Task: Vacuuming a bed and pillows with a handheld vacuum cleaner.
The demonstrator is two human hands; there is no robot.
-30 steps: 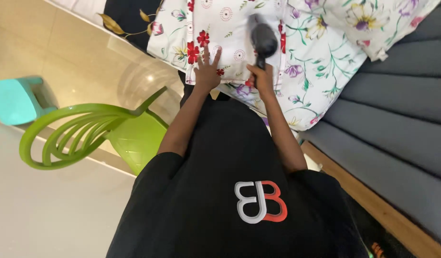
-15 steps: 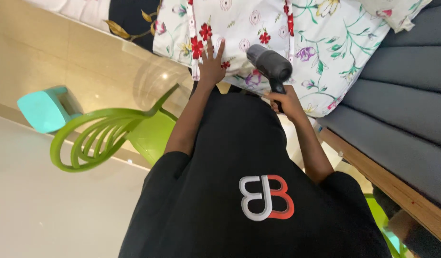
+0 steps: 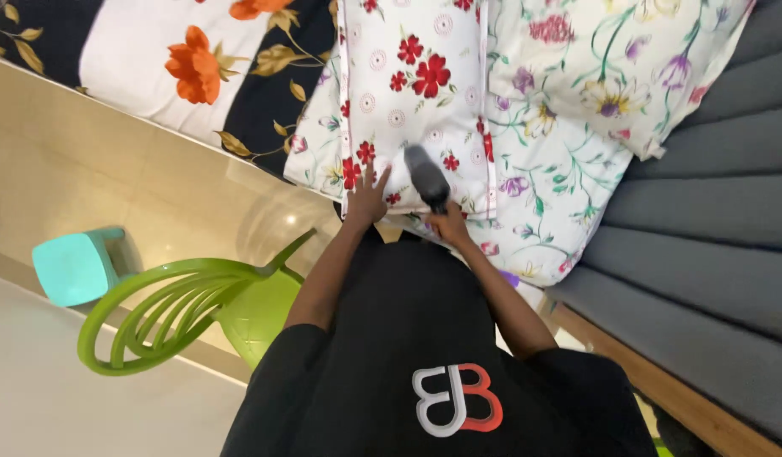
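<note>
My left hand (image 3: 366, 200) lies flat with fingers spread on the near edge of a white cloth with red flowers (image 3: 416, 85). My right hand (image 3: 448, 225) grips the handle of a dark grey handheld appliance (image 3: 425, 178), whose head rests on that cloth just right of my left hand. The red-flowered cloth lies on top of a white sheet with purple and green flowers (image 3: 569, 127). My black shirt fills the lower middle of the view.
A green plastic chair (image 3: 187, 296) stands close on my left, with a turquoise stool (image 3: 73, 267) beyond it on the shiny beige floor. A dark cloth with orange flowers (image 3: 179, 63) lies at the upper left. A grey cushioned sofa with a wooden edge (image 3: 704, 254) runs along the right.
My right hand has moved the appliance back up onto the red-flowered cloth, close to my left hand. The view has tilted up, showing more bedding.
</note>
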